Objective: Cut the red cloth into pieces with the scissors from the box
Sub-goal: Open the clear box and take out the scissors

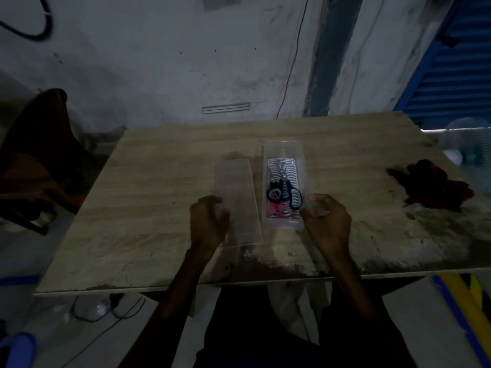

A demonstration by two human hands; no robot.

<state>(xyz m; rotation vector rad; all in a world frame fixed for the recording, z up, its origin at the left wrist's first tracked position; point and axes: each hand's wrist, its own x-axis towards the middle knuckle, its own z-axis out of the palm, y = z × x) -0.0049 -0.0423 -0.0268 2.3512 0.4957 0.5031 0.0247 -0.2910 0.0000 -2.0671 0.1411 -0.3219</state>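
A clear plastic box (283, 150) stands uncovered near the table's middle. Dark-handled scissors (285, 193) lie inside it, handles toward me. Its clear lid (236, 187) lies flat on the table just left of the box. My left hand (208, 221) rests on the lid's near left corner with curled fingers, apparently holding its edge. My right hand (325, 221) grips the box's near right corner. The red cloth (435, 185) lies crumpled at the table's right side, well away from both hands.
The wooden table (159, 208) has a worn, stained front edge. A dark chair (34, 155) stands to the left. A translucent fan-like object (467, 150) sits at the far right. Cables lie on the floor below the table's front left.
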